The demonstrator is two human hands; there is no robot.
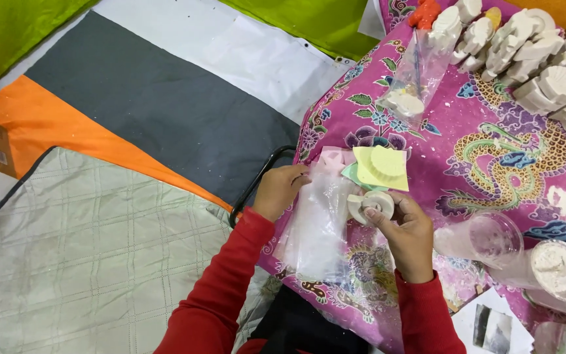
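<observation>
Hands in red sleeves work at the near left edge of a table covered with a pink patterned cloth (492, 164). The left hand (282, 190) pinches the top edge of a clear plastic bag (319, 229) between thumb and fingers, so the mouth of the bag is held up while the rest of it hangs down over the edge of the table. The right hand (406, 229) has its fingers pressed around a small round white plaster piece (371, 204), which sits just beside the mouth of the bag, touching or almost touching the plastic; I cannot tell which.

Just behind the hands, on the cloth, lie some thin sheets in yellow, green and pink (378, 167), one of them round like the plaster piece. At the far right corner many more white plaster figures (532, 52) stand close together, and near them lies another clear bag (414, 78) that already has a white piece inside. Near the right edge clear plastic cups (492, 239) lie on their sides, with white material in one of them.

To my judgement, the step in hand is the packing of one plaster piece into its bag, and it is not yet inside. The next move calls for a bag mouth kept well open by the left hand, and a gentle slide of the piece, because plaster can chip easily.
</observation>
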